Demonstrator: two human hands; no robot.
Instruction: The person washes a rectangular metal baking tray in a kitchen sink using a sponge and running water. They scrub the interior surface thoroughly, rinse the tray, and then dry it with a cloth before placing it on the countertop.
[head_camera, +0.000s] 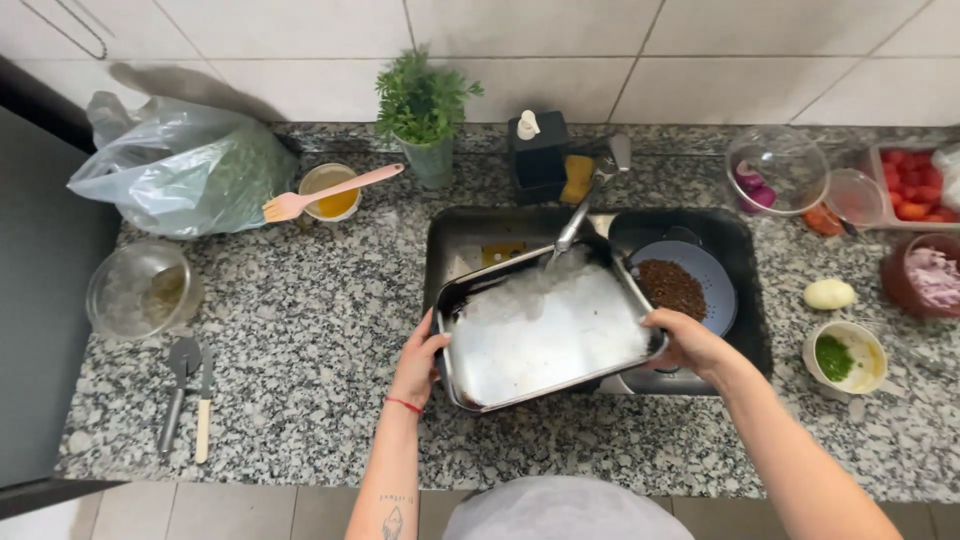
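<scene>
A rectangular metal baking tray (560, 345) is tilted over the sink (455, 245), with water from the tap (590, 200) running onto its upper edge. My left hand (418, 362) grips the tray's left rim. My right hand (690, 340) grips its right rim. Behind the tray, in the sink's right half, sits a grey colander (710, 275) holding brown lentils (672, 288).
On the granite counter: a plastic bag (180, 165), glass bowl (143, 290), pizza cutter and knife (190, 395) on the left; a potted herb (425, 110), soap dispenser (535, 150), cup with a pink brush (330, 190) behind; bowls of tomato (910, 185), onion (925, 275) and chopped herbs (845, 355) on the right.
</scene>
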